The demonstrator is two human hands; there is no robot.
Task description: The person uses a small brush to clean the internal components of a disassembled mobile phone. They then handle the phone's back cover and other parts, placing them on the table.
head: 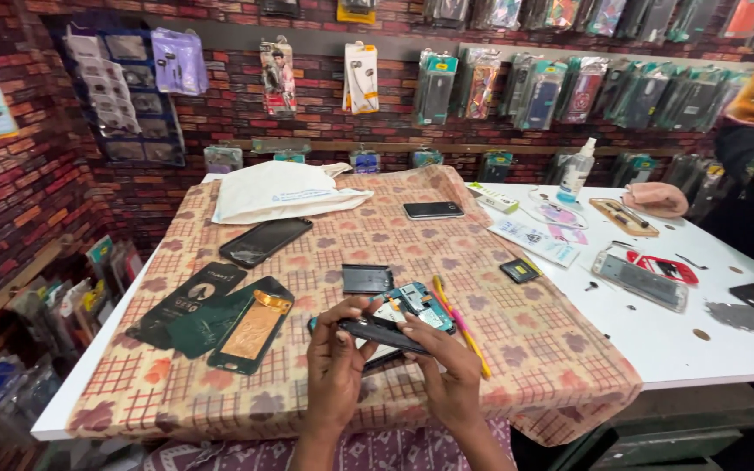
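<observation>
A white table [700,349] carries a checked cloth [517,349], a spray bottle [576,171] and phone parts [639,279].

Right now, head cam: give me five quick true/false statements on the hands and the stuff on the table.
1. Both hands hold a dark phone body over the checked cloth. True: left hand and right hand each grip it.
2. The clear spray bottle lies flat on the cloth. False: it stands upright on the white table.
3. A black phone lies screen up, left of the hands. True.
4. The white bag hangs from the brick wall. False: it lies on the table's far side.
5. The pink and yellow tools lie right of the hands. True.
</observation>
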